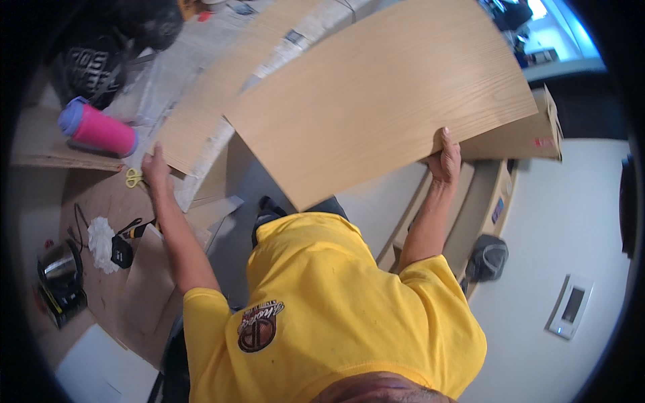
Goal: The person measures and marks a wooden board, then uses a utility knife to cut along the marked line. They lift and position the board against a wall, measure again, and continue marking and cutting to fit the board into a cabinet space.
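A large light wood-grain panel (383, 94) is held up tilted in front of me. My right hand (445, 158) grips its lower right edge, thumb on top. A second wood-grain panel (201, 107) lies partly under it to the left. My left hand (156, 166) holds that second panel at its lower left corner. My yellow shirt (322, 302) fills the lower middle of the view.
A pink bottle (101, 131) lies at the left, with yellow scissors (133, 178), a white cloth (102, 242), a black tool (124, 250) and a metal kettle (60, 269) below it. Cardboard boxes (531, 134) stand at the right, near a dark cap (487, 258) and a white device (571, 305).
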A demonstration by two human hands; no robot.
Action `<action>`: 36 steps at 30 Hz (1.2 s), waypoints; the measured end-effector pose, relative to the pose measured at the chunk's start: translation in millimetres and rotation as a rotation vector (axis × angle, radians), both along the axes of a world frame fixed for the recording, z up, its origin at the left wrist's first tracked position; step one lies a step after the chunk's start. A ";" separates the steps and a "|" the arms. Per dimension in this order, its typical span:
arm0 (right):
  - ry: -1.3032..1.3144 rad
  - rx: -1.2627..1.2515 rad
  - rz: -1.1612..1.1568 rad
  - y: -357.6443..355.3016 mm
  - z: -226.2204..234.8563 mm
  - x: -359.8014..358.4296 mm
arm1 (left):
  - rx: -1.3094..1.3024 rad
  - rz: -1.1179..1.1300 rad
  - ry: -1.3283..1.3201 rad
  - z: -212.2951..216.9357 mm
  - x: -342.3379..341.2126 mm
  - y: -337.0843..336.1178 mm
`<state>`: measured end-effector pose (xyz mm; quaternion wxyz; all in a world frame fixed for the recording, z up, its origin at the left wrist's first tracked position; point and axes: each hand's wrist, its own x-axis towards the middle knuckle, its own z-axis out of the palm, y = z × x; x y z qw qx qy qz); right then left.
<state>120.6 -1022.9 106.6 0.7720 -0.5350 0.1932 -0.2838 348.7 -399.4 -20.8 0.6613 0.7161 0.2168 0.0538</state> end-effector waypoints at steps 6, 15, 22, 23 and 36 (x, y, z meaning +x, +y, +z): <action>-0.139 0.124 -0.125 -23.0 -40.5 -96.0 | 0.876 0.165 -0.177 15.5 -50.5 -17.1; -0.140 0.251 -0.180 -56.5 -90.3 -222.4 | -0.678 -0.630 0.366 -9.6 -226.0 -249.9; 0.180 0.191 -0.120 -54.3 -142.1 -323.2 | -0.703 -0.822 0.228 -11.0 -268.7 -257.0; 0.172 0.210 -0.134 -50.3 -146.8 -332.9 | -0.691 -0.789 0.259 -10.5 -277.3 -254.7; 0.069 0.502 -0.179 -2.7 -171.7 -385.7 | -0.855 -0.579 0.293 -36.5 -342.9 -216.3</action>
